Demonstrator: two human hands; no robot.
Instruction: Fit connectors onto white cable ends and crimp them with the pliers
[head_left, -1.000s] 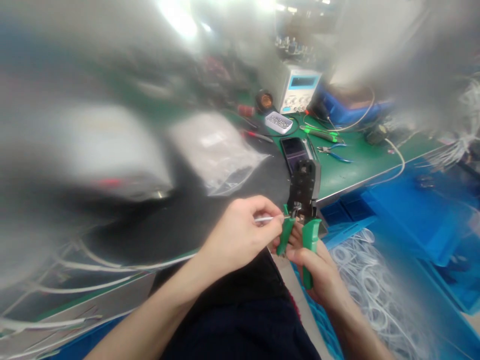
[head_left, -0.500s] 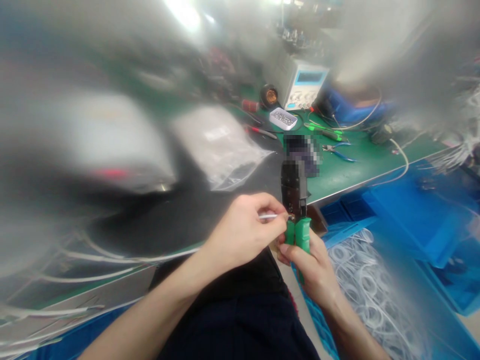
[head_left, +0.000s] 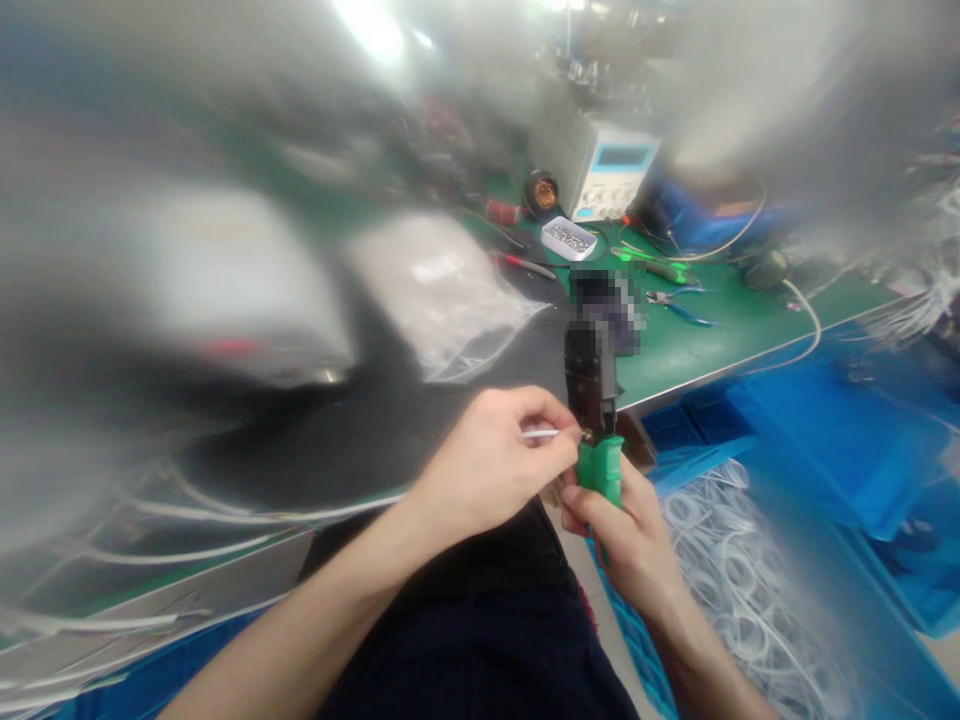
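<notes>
My right hand is wrapped round the green handles of a black crimping tool, which stands upright over my lap with its handles squeezed together. My left hand pinches the end of a thin white cable and holds its tip in the tool's jaw just above the handles. Both hands sit in front of the bench edge.
A green bench carries a white power supply, a small white tray of parts, blue-handled pliers, a green-handled tool and a clear plastic bag. Blue bins and coiled white cables lie at the right.
The tool's green handles, spread apart a second ago, are now squeezed together in my right hand. The left hand has kept the cable tip in the jaw.
</notes>
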